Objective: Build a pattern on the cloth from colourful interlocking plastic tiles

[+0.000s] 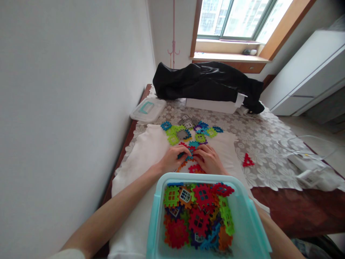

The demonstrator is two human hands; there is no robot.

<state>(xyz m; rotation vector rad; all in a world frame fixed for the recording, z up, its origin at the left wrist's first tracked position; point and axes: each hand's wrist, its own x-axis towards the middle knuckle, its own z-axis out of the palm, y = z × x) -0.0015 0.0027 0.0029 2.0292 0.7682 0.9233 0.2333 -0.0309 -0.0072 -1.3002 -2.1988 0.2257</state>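
Note:
My left hand point(174, 158) reaches over the white cloth point(145, 153), its fingers curled against a small group of interlocking plastic building tiles point(190, 152) in blue and red. From the other side my right hand point(209, 159) closes its fingers on the same tiles. Which tile each hand grips is partly hidden by the fingers. Just beyond lie several loose tiles: a lime-green tile point(173, 139), a grey tile point(182, 134) and a blue tile point(166, 125). Red tiles point(196, 168) lie on the near side of my hands.
Closest to me stands a turquoise plastic bin point(244, 223) with many mixed tiles inside. Its clear lid point(148, 109) lies at the far left by the wall. A red triangle tile point(248, 160) rests on the lace tablecloth point(266, 154). Black fabric point(207, 82) covers a white box behind.

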